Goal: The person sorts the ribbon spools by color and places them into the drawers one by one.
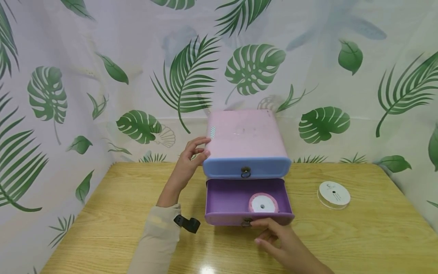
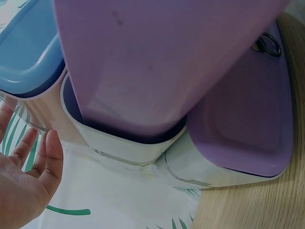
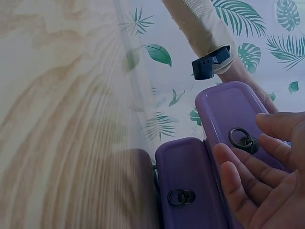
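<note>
A small drawer cabinet (image 1: 244, 133) has a pink top and a blue upper drawer (image 1: 222, 168). Below that, a purple drawer (image 1: 227, 198) is pulled out, holding a spool of pink ribbon (image 1: 270, 205). My left hand (image 1: 189, 161) rests its fingertips against the cabinet's left side, fingers spread. At the purple drawer's front, my right hand (image 1: 282, 241) has its index fingertip by the metal ring pull (image 1: 246, 223); in the right wrist view its loosely bent fingers are around the ring without a visible grip. A lower purple drawer (image 3: 188, 167) is closed, seen in both wrist views.
A white spool (image 1: 334, 194) lies on the wooden table (image 1: 113, 224), right of the cabinet. Behind stands a leaf-patterned cloth (image 1: 137, 95). A black band with a small device (image 1: 187, 223) is on the left wrist.
</note>
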